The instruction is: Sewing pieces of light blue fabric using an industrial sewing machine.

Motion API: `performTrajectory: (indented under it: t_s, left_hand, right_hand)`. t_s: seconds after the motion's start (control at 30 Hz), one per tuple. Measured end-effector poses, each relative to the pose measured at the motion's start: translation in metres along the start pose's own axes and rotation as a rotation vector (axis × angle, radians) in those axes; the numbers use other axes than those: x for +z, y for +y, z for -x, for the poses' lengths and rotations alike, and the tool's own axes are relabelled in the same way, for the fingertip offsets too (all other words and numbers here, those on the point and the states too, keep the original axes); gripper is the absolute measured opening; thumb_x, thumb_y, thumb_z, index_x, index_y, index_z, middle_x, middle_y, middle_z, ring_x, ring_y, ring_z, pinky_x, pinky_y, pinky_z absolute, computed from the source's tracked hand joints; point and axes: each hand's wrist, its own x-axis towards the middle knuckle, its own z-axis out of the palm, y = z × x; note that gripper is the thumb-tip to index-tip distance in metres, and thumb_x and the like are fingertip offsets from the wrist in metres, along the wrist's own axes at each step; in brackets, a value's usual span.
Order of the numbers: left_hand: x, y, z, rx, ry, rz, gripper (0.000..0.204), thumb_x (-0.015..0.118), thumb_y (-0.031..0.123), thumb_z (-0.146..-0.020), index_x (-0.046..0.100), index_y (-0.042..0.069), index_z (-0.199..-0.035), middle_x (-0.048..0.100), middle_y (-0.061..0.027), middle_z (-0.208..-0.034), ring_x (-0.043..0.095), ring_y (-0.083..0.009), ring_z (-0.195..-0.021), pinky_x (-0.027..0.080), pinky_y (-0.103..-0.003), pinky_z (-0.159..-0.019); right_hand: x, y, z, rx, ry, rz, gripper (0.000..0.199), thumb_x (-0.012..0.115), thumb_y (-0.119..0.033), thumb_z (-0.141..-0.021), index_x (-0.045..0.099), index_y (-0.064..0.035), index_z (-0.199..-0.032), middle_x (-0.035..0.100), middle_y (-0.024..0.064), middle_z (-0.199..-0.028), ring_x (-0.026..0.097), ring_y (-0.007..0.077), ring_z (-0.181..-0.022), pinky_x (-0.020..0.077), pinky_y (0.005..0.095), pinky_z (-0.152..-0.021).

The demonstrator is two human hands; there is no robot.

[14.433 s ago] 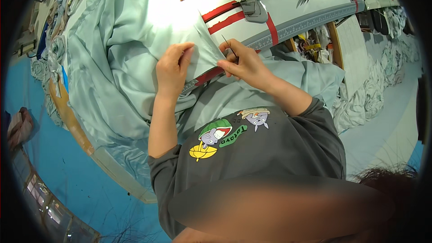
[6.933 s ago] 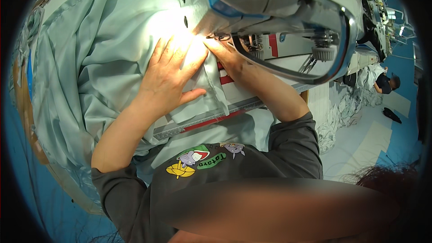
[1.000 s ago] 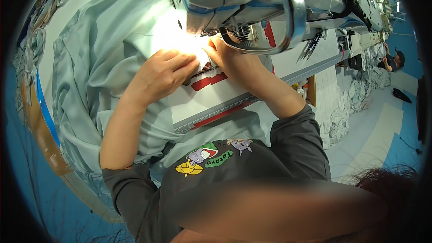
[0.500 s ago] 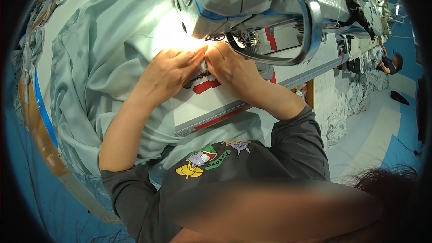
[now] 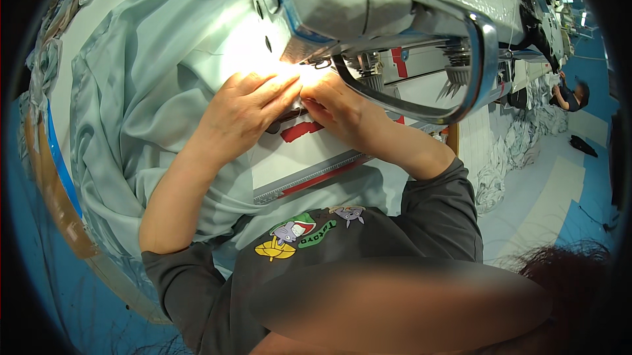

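Note:
A sewing machine (image 5: 329, 0) with a white head and a chrome loop in front stands over the table. Under its bright lamp, my left hand (image 5: 247, 111) and my right hand (image 5: 339, 105) meet close to the needle area. The fingers of both hands are pinched together at the edge of a pale green satiny fabric (image 5: 145, 105). Glare and the machine head hide the fingertips and the needle. The fabric spreads in loose folds over the left of the table and hangs down towards my lap.
A ruler strip (image 5: 316, 177) runs along the table's front edge, with red tape (image 5: 301, 132) behind it. Piled fabrics (image 5: 46, 62) lie at the far left. Crumpled pale cloth (image 5: 503, 157) heaps on the right, where another person (image 5: 571, 95) sits farther off.
Both hands stay at the needle area, the right one shifting slightly with its fingers more bent. The machine head appears a little larger and farther right as my view moves.

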Motion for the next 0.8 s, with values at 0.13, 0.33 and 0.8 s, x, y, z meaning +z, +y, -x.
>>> performTrajectory:
  t_s: [0.13,0.33,0.8]
  left_hand:
    - [0.001,0.002,-0.001,-0.011,-0.047,-0.037,0.042,0.054,0.012,-0.08,0.058,0.009,-0.121,0.058,-0.0005,-0.117,0.055,-0.0164,-0.106,0.045,-0.032,-0.086]
    - [-0.001,0.002,0.0,0.016,-0.009,-0.054,0.04,0.058,0.014,-0.079,0.06,0.008,-0.118,0.058,0.0005,-0.114,0.056,-0.0147,-0.1,0.045,-0.03,-0.082]
    - [-0.003,0.006,-0.003,0.073,-0.019,-0.039,0.029,0.063,0.014,-0.08,0.065,0.006,-0.107,0.059,0.0002,-0.115,0.058,-0.0138,-0.102,0.048,-0.03,-0.078]
  right_hand:
    - [-0.004,0.0,-0.002,-0.119,0.103,0.013,0.024,0.065,0.004,-0.079,0.056,-0.004,-0.1,0.055,0.0106,-0.092,0.058,0.0263,-0.081,0.0484,0.033,-0.069]
    - [-0.004,-0.005,0.001,-0.074,0.063,0.086,0.025,0.067,0.003,-0.076,0.057,-0.006,-0.097,0.055,0.0083,-0.09,0.059,0.0263,-0.08,0.0495,0.0336,-0.067]
    - [-0.016,0.004,-0.01,-0.164,0.141,0.049,0.023,0.064,-0.004,-0.081,0.055,-0.0074,-0.102,0.061,0.007,-0.097,0.061,0.0261,-0.085,0.0514,0.0344,-0.07]
